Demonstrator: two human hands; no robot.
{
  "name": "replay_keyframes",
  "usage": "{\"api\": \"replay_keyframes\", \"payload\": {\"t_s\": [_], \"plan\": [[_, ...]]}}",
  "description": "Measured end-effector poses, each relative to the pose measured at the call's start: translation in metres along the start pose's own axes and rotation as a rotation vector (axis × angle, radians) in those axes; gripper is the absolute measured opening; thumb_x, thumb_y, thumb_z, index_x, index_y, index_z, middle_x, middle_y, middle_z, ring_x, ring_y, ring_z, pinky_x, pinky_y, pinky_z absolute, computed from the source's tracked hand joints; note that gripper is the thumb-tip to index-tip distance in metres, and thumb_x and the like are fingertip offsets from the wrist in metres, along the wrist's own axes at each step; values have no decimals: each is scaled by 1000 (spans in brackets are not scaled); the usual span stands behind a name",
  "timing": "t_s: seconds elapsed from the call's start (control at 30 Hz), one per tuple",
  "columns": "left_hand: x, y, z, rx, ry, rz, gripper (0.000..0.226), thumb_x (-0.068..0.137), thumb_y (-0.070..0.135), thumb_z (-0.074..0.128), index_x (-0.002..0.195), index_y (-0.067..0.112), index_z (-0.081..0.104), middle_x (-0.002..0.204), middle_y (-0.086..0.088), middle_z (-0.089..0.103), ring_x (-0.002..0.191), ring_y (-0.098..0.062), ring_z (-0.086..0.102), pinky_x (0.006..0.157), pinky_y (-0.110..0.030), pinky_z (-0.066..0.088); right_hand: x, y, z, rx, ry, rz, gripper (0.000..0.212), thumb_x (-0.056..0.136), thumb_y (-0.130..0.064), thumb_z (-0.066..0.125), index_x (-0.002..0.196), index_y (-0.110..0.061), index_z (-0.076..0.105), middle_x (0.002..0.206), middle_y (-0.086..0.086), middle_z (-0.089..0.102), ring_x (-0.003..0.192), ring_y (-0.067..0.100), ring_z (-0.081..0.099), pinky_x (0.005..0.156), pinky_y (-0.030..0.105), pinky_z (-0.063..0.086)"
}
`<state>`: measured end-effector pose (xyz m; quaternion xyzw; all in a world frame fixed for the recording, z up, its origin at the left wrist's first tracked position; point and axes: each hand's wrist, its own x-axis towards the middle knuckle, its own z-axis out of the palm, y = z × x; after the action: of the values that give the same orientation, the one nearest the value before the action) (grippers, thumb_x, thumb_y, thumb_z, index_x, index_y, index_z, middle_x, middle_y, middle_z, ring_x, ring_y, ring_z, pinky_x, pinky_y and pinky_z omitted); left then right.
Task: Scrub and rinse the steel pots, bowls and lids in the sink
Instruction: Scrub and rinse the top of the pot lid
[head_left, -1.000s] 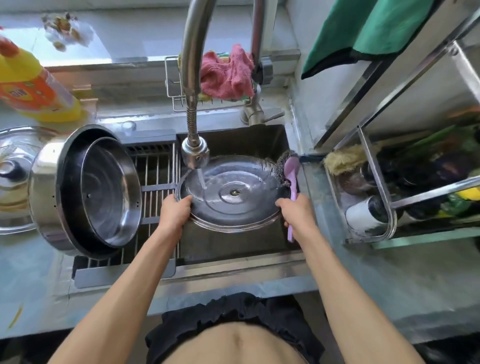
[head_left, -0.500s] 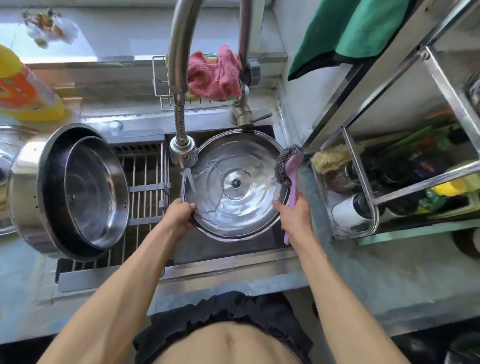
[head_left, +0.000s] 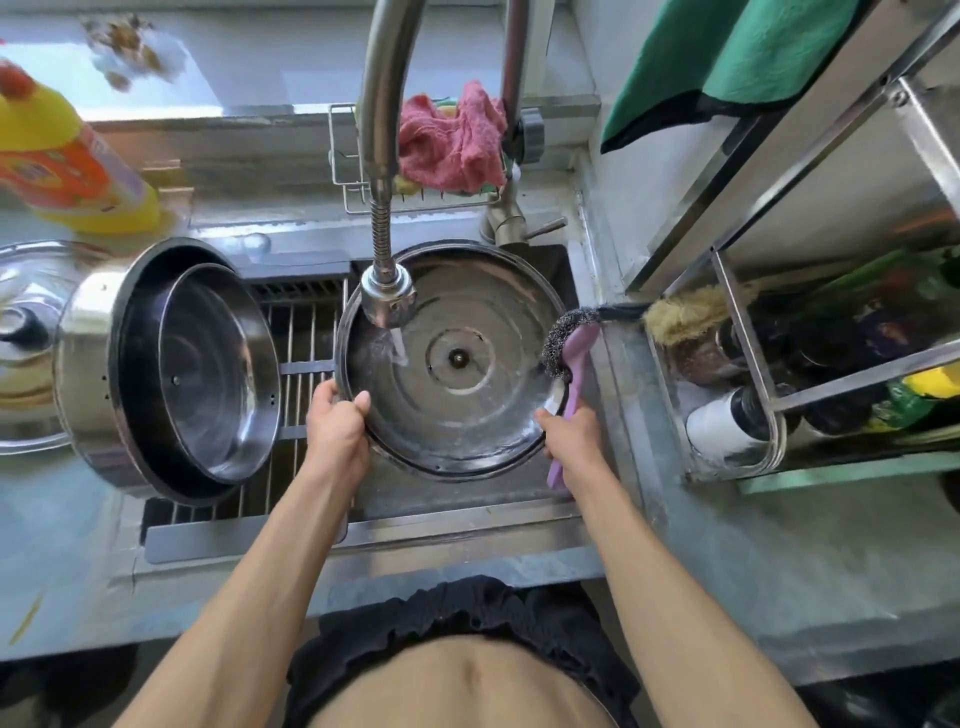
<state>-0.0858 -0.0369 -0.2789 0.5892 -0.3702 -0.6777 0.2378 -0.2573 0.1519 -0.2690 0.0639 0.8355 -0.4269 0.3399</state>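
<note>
**Lid under the tap**

Big steel lid sits tilted over the sink, underside up, water from the faucet hitting it. Left hand grips its left rim. Right hand pinches the right rim plus a pink-handled scrubber. Pot with nested bowl lies on the rack beside it.

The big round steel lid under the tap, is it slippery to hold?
Probably yes: the big round steel lid is smooth and wet from the tap's stream. It looks stiff, not floppy. Both hands, left and right, grip its rim, perhaps against slipping.
</note>
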Motion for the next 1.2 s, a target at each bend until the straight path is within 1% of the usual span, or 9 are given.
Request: {"api": "replay_keyframes", "payload": {"t_s": [0.2,0.33,0.4,0.73,0.9,1.0,1.07,1.13,1.2], "plan": [[-14,18,-11,-6,10,109,29,95,-12,50,105,16,54,89,-4,66,68,-7,69,58,-22,56,-1,-8,17,-73,-96,73,35,95,-19,61,127,-12,50,73,7,57,47,15,49,41,23,38],[-14,11,-21,-7,20,41,47,91,-5,60,133,15,52,119,-11,67,103,-24,69,82,-38,60,-1,-9,18,-9,-169,67,29,90,-17,67,117,-19,57,67,1,55,42,11,40,42,23,36],[-16,7,-21,1,-5,9,40,95,4,63,134,14,56,121,-11,69,107,-25,69,92,-43,58,-2,-11,13,-14,-156,58,22,89,-16,68,110,-14,61,67,2,55,42,11,38,42,24,35],[-15,4,-1,88,-70,-200,24,91,-4,62,115,-5,66,92,-17,75,77,-27,74,68,-34,62,-5,-8,-20,47,-104,29,25,88,-15,67,110,-7,58,60,2,45,43,11,38,42,27,36],[-15,4,9,337,-150,-158,8,97,8,61,103,8,65,97,-13,70,73,-19,66,50,-26,54,-11,-22,-31,150,-51,-44,21,91,-10,62,109,-16,53,67,5,48,43,10,39,44,29,40],[-25,9,13,638,-213,38,39,99,19,60,136,9,52,123,-5,65,105,-26,65,83,-40,59,-12,-36,-31,188,20,-62,21,90,-9,60,108,-16,51,70,6,50,39,11,40,42,27,39],[-37,14,12,896,-243,286,55,100,30,59,150,14,43,144,-3,53,134,-26,49,110,-40,40,-11,-48,-25,202,38,-51,24,87,-8,58,111,-11,51,65,8,48,34,12,41,43,28,39],[-48,21,11,976,-370,496,55,98,43,61,147,20,51,156,-4,41,148,-21,31,119,-41,26,-12,-63,-19,190,27,-16,27,87,-7,55,114,-10,51,62,10,47,30,12,42,45,29,38],[-57,22,10,991,-622,597,61,91,55,66,143,26,56,152,6,45,144,-9,34,119,-37,27,-14,-76,-12,189,21,27,22,88,-4,51,109,-5,51,60,11,46,26,10,42,49,27,34]]}}
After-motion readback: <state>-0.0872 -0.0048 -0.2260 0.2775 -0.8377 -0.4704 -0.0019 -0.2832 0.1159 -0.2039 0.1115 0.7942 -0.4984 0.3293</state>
